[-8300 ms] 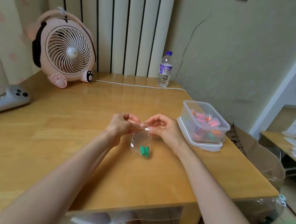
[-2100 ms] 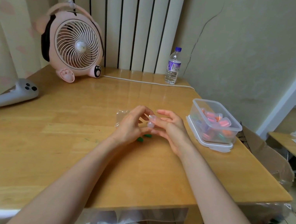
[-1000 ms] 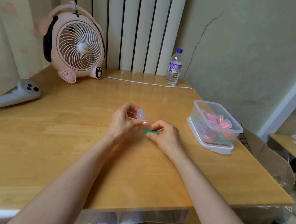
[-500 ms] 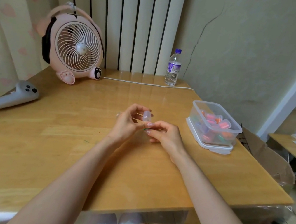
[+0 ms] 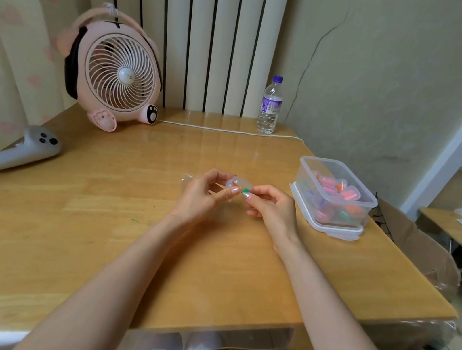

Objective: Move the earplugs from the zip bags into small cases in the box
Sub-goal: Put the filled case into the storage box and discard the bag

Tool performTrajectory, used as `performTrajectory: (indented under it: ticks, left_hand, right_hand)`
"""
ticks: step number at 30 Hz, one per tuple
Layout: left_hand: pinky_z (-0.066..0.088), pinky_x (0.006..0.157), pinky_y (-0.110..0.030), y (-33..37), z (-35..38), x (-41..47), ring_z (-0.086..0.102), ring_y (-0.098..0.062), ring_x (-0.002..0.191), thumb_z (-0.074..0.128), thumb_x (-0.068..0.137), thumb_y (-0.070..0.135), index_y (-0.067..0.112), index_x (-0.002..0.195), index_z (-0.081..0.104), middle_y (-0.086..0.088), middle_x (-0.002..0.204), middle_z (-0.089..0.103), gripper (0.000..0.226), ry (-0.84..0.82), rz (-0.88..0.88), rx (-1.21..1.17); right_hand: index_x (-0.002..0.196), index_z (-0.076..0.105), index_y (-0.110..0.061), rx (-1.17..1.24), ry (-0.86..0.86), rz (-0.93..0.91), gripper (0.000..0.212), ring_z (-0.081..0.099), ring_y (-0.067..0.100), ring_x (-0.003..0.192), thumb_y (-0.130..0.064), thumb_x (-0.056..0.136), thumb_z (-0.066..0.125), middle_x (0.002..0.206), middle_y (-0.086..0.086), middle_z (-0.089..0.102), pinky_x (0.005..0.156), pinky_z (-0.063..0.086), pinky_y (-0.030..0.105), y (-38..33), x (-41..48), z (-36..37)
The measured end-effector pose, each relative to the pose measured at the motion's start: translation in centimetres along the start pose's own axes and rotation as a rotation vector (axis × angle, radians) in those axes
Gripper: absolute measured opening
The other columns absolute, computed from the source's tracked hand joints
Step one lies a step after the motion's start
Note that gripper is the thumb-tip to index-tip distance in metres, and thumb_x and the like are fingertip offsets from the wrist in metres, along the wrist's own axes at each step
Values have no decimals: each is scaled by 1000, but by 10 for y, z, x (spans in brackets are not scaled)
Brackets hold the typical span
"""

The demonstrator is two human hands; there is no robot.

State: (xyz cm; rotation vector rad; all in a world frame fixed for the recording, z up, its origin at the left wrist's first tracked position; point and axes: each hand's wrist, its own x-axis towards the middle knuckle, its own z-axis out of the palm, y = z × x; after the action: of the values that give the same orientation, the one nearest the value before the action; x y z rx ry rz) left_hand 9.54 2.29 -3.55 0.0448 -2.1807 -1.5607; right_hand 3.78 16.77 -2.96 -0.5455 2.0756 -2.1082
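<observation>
Above the middle of the wooden table (image 5: 94, 229), my left hand (image 5: 200, 197) pinches a small clear case (image 5: 240, 182) between thumb and fingers. My right hand (image 5: 274, 209) pinches a green earplug (image 5: 246, 190) at the mouth of that case. An emptied clear zip bag (image 5: 188, 178) lies on the table just behind my left hand, partly hidden by it. The clear plastic box (image 5: 337, 194) with several filled small cases, pink, orange and green, sits on its lid at the right.
A pink fan (image 5: 115, 77) stands at the back left, its white cable (image 5: 230, 131) running along the back edge. A water bottle (image 5: 270, 105) stands at the back. A white controller (image 5: 20, 149) lies at the left edge. A cardboard box (image 5: 412, 243) sits beyond the table's right edge.
The green earplugs came out of the zip bag, which now lies empty on the table. My left hand took up a clear case and my right hand has brought an earplug to its opening.
</observation>
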Motion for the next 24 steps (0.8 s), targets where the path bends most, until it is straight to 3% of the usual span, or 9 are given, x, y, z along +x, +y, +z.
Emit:
performTrajectory:
  ticks: [3,5,7,10,13,16,20,24]
  left_hand:
    - [49,83,-32,1,1,0,64,-13,83,65,87,28,11,108,61,-5,100,68,27,-42,-13,5]
    - [47,73,-17,1,2,0,61,-3,79,66,86,20,11,105,61,-2,96,67,22,-66,-12,20]
    - [38,62,-8,0,2,0,56,1,75,73,78,17,15,99,61,7,91,65,24,-70,-3,64]
    - [37,60,-10,-2,2,0,50,-2,69,81,68,13,19,96,58,7,90,61,37,-72,5,94]
    - [47,66,-21,-2,2,-1,52,-7,71,82,66,8,19,102,55,0,90,60,46,-123,19,46]
    - [53,71,-41,-3,2,-2,58,-14,76,82,65,17,19,96,58,-1,91,65,39,-154,5,50]
    - [53,76,-46,0,4,-3,63,-14,81,80,71,12,13,100,59,4,94,66,36,-161,-23,57]
    - [54,78,-54,-3,0,-1,63,-22,84,78,72,7,21,94,58,0,96,65,33,-130,-41,47]
  right_hand:
    - [84,63,-8,2,4,8,10,63,11,67,0,80,68,73,4,63,55,50,18,2,0,-1]
    - [81,63,-11,-3,12,11,12,63,12,68,0,80,68,73,4,64,56,50,19,3,0,-1]
    - [79,64,-13,-22,16,0,13,62,16,71,-2,79,70,76,5,65,57,50,19,4,1,-1]
    - [83,66,-11,-68,-4,-35,9,59,14,72,-4,79,70,78,4,65,58,48,18,5,1,-1]
    - [85,69,-10,-122,-23,-54,9,55,13,69,-6,78,71,78,5,65,63,47,23,7,1,0]
    - [83,72,-12,-232,1,-109,11,57,13,73,-9,73,75,88,9,67,73,49,30,12,2,3]
    - [86,72,-1,-287,30,-148,18,55,5,69,3,69,76,90,5,60,63,43,10,11,0,1]
    - [75,70,-11,-320,24,-205,19,61,14,74,-1,63,82,82,-3,55,66,46,15,9,-1,1]
